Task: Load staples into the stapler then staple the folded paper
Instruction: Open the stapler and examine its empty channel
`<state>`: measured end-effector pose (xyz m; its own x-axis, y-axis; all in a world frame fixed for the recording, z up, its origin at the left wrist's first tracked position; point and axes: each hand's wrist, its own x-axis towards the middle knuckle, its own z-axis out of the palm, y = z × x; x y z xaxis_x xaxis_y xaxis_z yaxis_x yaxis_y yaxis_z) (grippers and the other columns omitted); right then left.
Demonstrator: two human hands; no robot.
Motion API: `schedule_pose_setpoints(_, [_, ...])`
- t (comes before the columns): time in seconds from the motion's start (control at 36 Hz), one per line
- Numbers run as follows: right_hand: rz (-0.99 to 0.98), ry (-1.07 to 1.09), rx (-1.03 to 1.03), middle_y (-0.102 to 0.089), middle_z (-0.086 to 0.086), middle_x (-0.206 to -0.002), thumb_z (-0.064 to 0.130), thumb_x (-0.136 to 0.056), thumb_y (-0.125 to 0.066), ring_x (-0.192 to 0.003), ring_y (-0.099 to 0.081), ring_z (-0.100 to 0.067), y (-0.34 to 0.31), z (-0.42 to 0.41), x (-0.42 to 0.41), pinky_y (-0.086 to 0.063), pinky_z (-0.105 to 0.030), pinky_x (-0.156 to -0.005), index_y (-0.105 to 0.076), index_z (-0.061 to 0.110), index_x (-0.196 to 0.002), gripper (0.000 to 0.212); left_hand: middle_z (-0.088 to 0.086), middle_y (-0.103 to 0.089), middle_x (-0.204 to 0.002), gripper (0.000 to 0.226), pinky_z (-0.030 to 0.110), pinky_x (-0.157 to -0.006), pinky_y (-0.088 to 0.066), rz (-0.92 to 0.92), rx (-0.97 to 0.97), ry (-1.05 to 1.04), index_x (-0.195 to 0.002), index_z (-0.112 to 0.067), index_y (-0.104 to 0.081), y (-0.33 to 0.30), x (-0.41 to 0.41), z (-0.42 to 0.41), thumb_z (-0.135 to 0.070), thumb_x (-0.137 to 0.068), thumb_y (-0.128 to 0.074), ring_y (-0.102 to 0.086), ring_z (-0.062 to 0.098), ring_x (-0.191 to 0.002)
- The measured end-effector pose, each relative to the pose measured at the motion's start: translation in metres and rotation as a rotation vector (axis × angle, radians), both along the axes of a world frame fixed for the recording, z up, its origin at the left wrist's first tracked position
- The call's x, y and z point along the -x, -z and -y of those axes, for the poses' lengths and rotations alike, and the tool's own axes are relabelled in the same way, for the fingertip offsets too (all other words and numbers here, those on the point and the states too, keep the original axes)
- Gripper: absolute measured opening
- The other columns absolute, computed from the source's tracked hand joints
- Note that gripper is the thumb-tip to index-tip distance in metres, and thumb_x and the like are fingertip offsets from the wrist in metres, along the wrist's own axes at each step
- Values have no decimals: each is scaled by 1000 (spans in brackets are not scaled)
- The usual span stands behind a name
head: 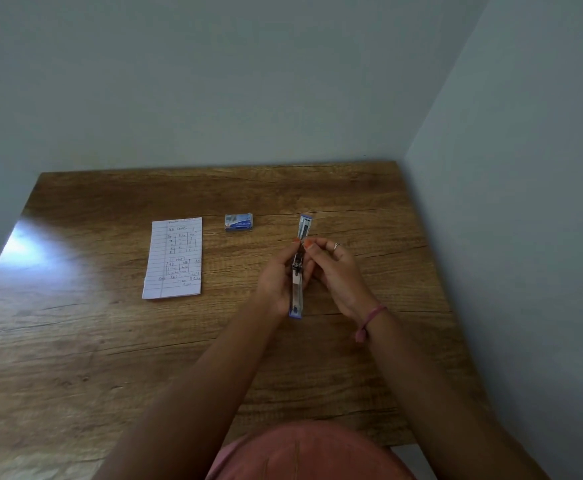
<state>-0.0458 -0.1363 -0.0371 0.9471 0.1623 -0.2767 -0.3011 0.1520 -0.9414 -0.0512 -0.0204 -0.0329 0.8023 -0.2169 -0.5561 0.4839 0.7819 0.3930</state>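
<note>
We hold the opened stapler [298,271] between both hands above the desk [110,341].

Our left hand [276,282] grips its body; our right hand [335,268] pinches near the hinge, top flipped away from us. The staple box [238,222] lies beyond our left hand, and the folded paper [174,258] farther to its left.

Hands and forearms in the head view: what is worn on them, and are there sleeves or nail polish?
Both forearms are bare, no sleeves. The right hand wears a silver ring and a pink cord bracelet at the wrist. The left hand wears nothing visible. The fingernails show orange polish.
</note>
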Motion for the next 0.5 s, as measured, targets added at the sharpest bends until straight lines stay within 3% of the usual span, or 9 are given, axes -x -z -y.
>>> schedule_pose_setpoints(0.08, [3, -11, -29, -68, -14, -93, 25, -94, -60, -93, -67, -16, 0, 0, 0, -49, -41, -99, -74, 18, -92, 16, 8, -68, -68, 29, 19, -56, -56, -15, 9, -6, -77, -1, -75, 1, -2, -1, -13, -93, -55, -66, 11, -56])
schedule_pose_setpoints(0.14, [17, -6, -30, -73, -4, -87, 24, -95, -59, -99, -68, -11, 1, -1, 1, -47, -40, -100, -70, 10, -88, 19, 8, -67, -66, 22, 19, -54, -56, -32, -6, -10, -87, 1, -70, 0, -3, -1, -12, -94, -54, -65, 11, -54])
schedule_pose_setpoints(0.22, [41, 4, 20, -69, -27, -97, 23, -95, -59, -111, -65, -21, -1, -2, 4, -45, -43, -104, -71, 20, -79, 20, 5, -66, -61, 16, 19, -48, -54, -48, -58, -8, -95, 0, -62, 0, -3, 1, -12, -96, -51, -63, 10, -50])
schedule_pose_setpoints(0.25, [47, 6, 45, -67, -29, -103, 24, -95, -59, -110, -65, -25, -2, -3, 5, -46, -44, -104, -72, 26, -80, 20, 5, -65, -60, 16, 19, -47, -53, -48, -74, -3, -95, 0, -61, 0, -3, 2, -12, -96, -50, -62, 10, -49])
schedule_pose_setpoints(0.31, [60, 9, 79, -72, -15, -105, 24, -95, -58, -104, -67, -21, -1, -4, 7, -48, -44, -102, -73, 29, -86, 18, 4, -64, -59, 16, 19, -47, -52, -48, -104, 8, -96, -1, -61, 0, -4, 3, -12, -96, -50, -61, 9, -48])
schedule_pose_setpoints(0.36, [71, 10, 97, -74, -4, -103, 23, -96, -57, -96, -67, -13, 1, -4, 8, -50, -41, -99, -71, 23, -93, 15, 4, -64, -59, 17, 19, -46, -52, -57, -122, 11, -98, 0, -61, 1, -4, 3, -12, -97, -49, -61, 10, -48])
schedule_pose_setpoints(0.5, [95, 25, 140, -70, 3, -85, 19, -97, -55, -74, -63, -5, 2, -4, 10, -52, -34, -82, -66, 6, -105, 19, 5, -64, -58, 16, 20, -45, -52, -74, -113, 10, -98, -1, -61, 2, -4, 3, -11, -98, -49, -61, 10, -47])
